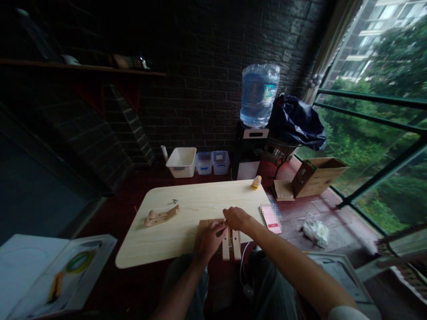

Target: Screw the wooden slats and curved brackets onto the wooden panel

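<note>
My left hand (212, 236) and my right hand (237, 218) meet near the front edge of the pale table (190, 195). Fingers of both are pinched together around something too small to make out. Just below them, two light wooden strips with holes, a left strip (226, 250) and a right strip (236, 249), jut toward my lap. Under my left hand lies a flat brown board (204, 226), partly covered by it. A joined wooden piece (162, 216) rests on the left side of the table, apart from both hands. Beyond it lies a small dark tool (173, 202).
A small yellow-capped bottle (256, 182) stands at the far right corner. The phone (271, 218) lies by the right edge. An open case (83, 266) sits at left, a cardboard box (316, 178) at right. Storage bins (182, 162) and a water dispenser (250, 151) line the wall.
</note>
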{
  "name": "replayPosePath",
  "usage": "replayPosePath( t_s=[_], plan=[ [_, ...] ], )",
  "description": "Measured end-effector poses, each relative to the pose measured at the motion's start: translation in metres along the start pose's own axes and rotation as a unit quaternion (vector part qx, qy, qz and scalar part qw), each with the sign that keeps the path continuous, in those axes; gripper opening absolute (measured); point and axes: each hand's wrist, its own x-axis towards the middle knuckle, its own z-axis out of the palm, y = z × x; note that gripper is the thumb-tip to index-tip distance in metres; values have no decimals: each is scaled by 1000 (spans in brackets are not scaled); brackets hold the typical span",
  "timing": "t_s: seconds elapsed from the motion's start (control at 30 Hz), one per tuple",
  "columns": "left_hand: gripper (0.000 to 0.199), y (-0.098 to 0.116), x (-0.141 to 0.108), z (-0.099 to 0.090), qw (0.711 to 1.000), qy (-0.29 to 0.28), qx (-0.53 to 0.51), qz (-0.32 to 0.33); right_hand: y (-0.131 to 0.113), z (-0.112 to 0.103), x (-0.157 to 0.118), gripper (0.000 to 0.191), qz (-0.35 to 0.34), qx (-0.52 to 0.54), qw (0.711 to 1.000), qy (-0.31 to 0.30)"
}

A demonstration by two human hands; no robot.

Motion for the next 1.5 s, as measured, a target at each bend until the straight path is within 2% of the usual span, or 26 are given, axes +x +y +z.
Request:
replayPosePath(
  t_s=[0.17, 0.3, 0.4, 0.63, 0.77, 1.03, 1.23, 1.37, 1.5],
  plan=[
    [14, 5, 0, -4, 999, -14, 30, -16, -3, -2, -4, 38, 21, 7, 1000, -4],
    [14, 6, 0, -5, 999, -15, 42, -8, -1, -4, -5, 34, -11, -1, 1000, -15],
    [13, 6, 0, -4, 999, -11, 38, -8, 2, 1, -3, 29, -40, -14, 999, -14],
    [13, 2, -2, -1, 999, -9, 37, -1, 11, 16, 5, 39, -44, -15, 999, -16],
    [14, -1, -2, 0, 999, -11, 39, 5, 9, 11, 2, 38, -32, 1, 999, -24],
    [13, -3, -2, 3, 999, -12, 31, 4, 9, -2, -5, 29, -58, -30, 997, -32],
    [13, -5, -3, 4, 999, -11, 39, 4, 12, 5, 0, 37, -66, -19, 997, -41],
    [13, -6, -3, 3, 999, -17, 36, 8, 10, 10, 1, 41, -37, -14, 998, -41],
    [13, -5, -3, 3, 999, -17, 39, 1, 5, 5, -2, 44, -32, -16, 999, -39]
  ],
)
